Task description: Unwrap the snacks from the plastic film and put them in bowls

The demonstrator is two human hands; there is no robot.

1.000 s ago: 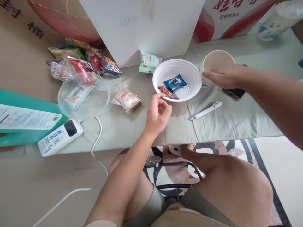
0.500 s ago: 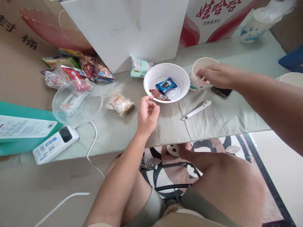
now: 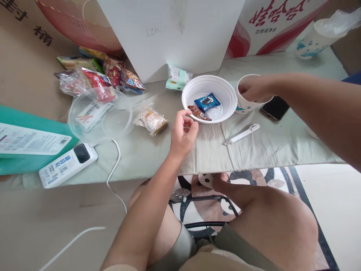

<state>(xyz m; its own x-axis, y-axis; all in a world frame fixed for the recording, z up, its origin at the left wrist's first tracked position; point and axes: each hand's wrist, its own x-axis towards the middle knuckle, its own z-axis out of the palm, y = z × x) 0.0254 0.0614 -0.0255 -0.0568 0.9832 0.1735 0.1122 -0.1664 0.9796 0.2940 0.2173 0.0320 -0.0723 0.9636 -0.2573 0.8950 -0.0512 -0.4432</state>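
My left hand (image 3: 184,131) rests at the near left rim of a white plastic bowl (image 3: 231,90), fingers loosely curled and apart, holding nothing I can see. In the bowl lie a blue snack packet (image 3: 207,101) and a brown snack packet (image 3: 199,113). My right hand (image 3: 256,86) reaches down into a white paper cup (image 3: 242,105) with a blue-green print, so its fingers are hidden inside. Right of the cup is a dark phone (image 3: 275,108), and in front lies a white utility knife (image 3: 241,134).
A wrapped pastry (image 3: 151,119), a clear plastic lid (image 3: 117,124) and a pile of snack packets (image 3: 98,77) lie to the left. A white power strip (image 3: 67,165) sits at the front edge. A mint-green packet (image 3: 178,78) leans near a white box (image 3: 180,41). Another paper cup (image 3: 313,41) stands back right.
My right hand has gone down from the cup's rim into the cup. The phone shows more fully. My left hand stays by the bowl, and the view has shifted slightly.
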